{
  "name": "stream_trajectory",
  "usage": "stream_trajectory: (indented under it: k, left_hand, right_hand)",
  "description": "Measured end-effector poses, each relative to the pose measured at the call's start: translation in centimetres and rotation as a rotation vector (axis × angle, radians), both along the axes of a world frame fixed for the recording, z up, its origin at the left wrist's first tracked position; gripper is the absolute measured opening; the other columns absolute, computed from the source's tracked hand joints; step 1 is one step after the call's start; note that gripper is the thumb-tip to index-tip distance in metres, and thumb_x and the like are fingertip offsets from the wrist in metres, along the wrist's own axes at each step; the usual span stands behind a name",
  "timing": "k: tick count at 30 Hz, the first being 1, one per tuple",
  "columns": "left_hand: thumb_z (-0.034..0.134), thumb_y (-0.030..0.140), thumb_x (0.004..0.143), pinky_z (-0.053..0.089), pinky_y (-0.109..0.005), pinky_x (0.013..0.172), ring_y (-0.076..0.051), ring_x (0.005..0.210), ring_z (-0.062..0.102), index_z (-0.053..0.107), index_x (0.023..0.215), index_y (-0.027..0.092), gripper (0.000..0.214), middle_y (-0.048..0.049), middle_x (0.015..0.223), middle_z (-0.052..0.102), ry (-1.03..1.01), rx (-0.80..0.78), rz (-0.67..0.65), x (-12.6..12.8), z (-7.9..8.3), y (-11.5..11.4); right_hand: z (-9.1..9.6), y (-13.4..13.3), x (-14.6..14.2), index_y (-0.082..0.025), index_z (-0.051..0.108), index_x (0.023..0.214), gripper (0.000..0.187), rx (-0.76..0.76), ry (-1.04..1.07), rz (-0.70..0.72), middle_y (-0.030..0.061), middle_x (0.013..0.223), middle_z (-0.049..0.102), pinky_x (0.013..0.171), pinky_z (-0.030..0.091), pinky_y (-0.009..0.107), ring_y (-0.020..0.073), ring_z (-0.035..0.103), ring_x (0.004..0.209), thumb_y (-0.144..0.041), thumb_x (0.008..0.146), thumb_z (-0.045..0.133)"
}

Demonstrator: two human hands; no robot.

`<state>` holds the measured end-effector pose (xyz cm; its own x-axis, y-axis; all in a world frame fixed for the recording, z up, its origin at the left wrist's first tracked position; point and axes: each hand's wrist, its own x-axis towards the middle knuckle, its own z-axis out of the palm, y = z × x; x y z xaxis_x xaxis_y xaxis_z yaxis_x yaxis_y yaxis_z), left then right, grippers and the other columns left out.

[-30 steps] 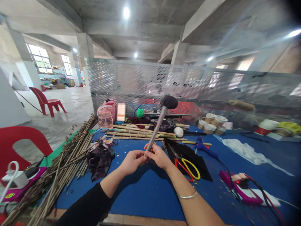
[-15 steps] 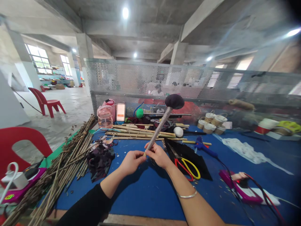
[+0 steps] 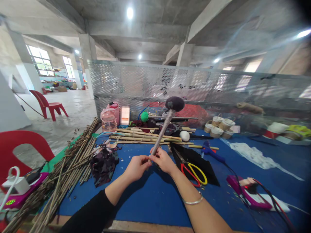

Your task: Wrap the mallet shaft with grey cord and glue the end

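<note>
Nearest us, the wooden edge [image 3: 145, 226] of the blue table [image 3: 150, 207] runs across, with blue surface showing between it and our hands. Twigs [image 3: 73, 161] cross the near-left edge, a dark cloth [image 3: 104, 166] beside them; scissors [image 3: 184, 162] lie right. Over the middle, our left hand [image 3: 137, 167] pinches the low end of a stick [image 3: 165, 127], fingertips together; our right hand [image 3: 164, 160] grips just above, thumb and fingers closed. The stick leans far and right, its dark head [image 3: 175, 103] raised. Beyond, canes [image 3: 145, 139] lie crosswise before a mesh screen [image 3: 145, 81] at the far side.
</note>
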<state>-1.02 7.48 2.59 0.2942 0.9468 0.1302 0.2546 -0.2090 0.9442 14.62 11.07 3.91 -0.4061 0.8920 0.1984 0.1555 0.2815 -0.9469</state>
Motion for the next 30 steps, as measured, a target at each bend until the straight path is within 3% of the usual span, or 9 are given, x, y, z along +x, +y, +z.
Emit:
stream_trajectory:
  k: [3, 9, 17, 21, 24, 26, 30]
  left_hand:
    - [0.049, 0.032, 0.081, 0.032, -0.023, 0.053, -0.009, 0.054, 0.042, 0.065, 0.082, 0.011, 0.027, 0.0007, 0.061, 0.055, 0.018, 0.032, -0.040, 0.1, -0.2, -0.1]
    - [0.070, 0.027, 0.060, 0.034, -0.023, 0.052, -0.010, 0.052, 0.048, 0.065, 0.079, 0.010, 0.026, 0.0016, 0.060, 0.056, 0.040, -0.070, 0.162, 0.2, 0.0, 0.0]
    - [0.054, 0.027, 0.074, 0.030, -0.023, 0.052, -0.008, 0.052, 0.040, 0.059, 0.066, 0.012, 0.018, 0.0002, 0.058, 0.051, -0.086, -0.113, -0.202, -0.1, 0.3, -0.2]
    - [0.064, 0.028, 0.068, 0.034, -0.022, 0.055, -0.010, 0.058, 0.046, 0.059, 0.081, 0.012, 0.021, -0.0003, 0.066, 0.056, -0.076, -0.039, -0.044, 0.4, -0.5, -0.2]
    - [0.071, 0.027, 0.060, 0.034, -0.022, 0.054, -0.010, 0.057, 0.047, 0.059, 0.078, 0.013, 0.025, 0.0010, 0.064, 0.056, 0.025, -0.008, 0.084, 0.5, -0.5, -0.1]
    - [0.067, 0.026, 0.063, 0.035, -0.023, 0.053, -0.010, 0.055, 0.046, 0.060, 0.077, 0.012, 0.020, 0.0013, 0.061, 0.056, 0.016, -0.035, 0.068, 0.4, -0.4, 0.0]
    - [0.057, 0.022, 0.070, 0.036, -0.022, 0.054, -0.009, 0.056, 0.046, 0.061, 0.083, 0.011, 0.017, 0.0009, 0.063, 0.054, -0.108, -0.077, -0.107, 0.2, -0.3, 0.0]
  right_hand:
    - [-0.3, 0.1, -0.2, -0.018, 0.048, 0.083, 0.022, 0.005, -0.020, -0.016, -0.0036, 0.065, 0.051, 0.056, 0.041, 0.025, 0.0109, 0.048, 0.058, -0.029, 0.071, 0.062]
    - [-0.6, 0.3, -0.4, -0.019, 0.048, 0.079, 0.020, 0.036, -0.042, -0.027, -0.0030, 0.066, 0.053, 0.060, 0.042, 0.026, 0.0121, 0.051, 0.062, -0.029, 0.070, 0.063]
    - [-0.2, 0.2, 0.6, -0.017, 0.052, 0.088, 0.023, -0.007, -0.028, 0.096, -0.0027, 0.069, 0.050, 0.058, 0.039, 0.023, 0.0107, 0.047, 0.062, -0.029, 0.072, 0.063]
    - [-0.4, 0.1, 0.1, -0.017, 0.051, 0.082, 0.019, 0.026, -0.043, 0.074, -0.0024, 0.068, 0.052, 0.060, 0.041, 0.025, 0.0117, 0.049, 0.062, -0.031, 0.074, 0.062]
    - [-0.7, 0.1, -0.3, -0.018, 0.049, 0.081, 0.020, 0.022, -0.057, 0.066, -0.0025, 0.066, 0.053, 0.060, 0.042, 0.025, 0.0120, 0.050, 0.061, -0.034, 0.076, 0.060]
    - [-0.8, 0.1, -0.4, -0.018, 0.049, 0.084, 0.021, 0.037, -0.050, 0.053, -0.0027, 0.067, 0.053, 0.060, 0.042, 0.025, 0.0118, 0.050, 0.061, -0.034, 0.076, 0.061]
    - [-0.5, 0.0, 0.1, -0.018, 0.050, 0.086, 0.023, 0.042, -0.043, 0.071, -0.0023, 0.069, 0.054, 0.060, 0.043, 0.025, 0.0120, 0.051, 0.063, -0.033, 0.073, 0.063]
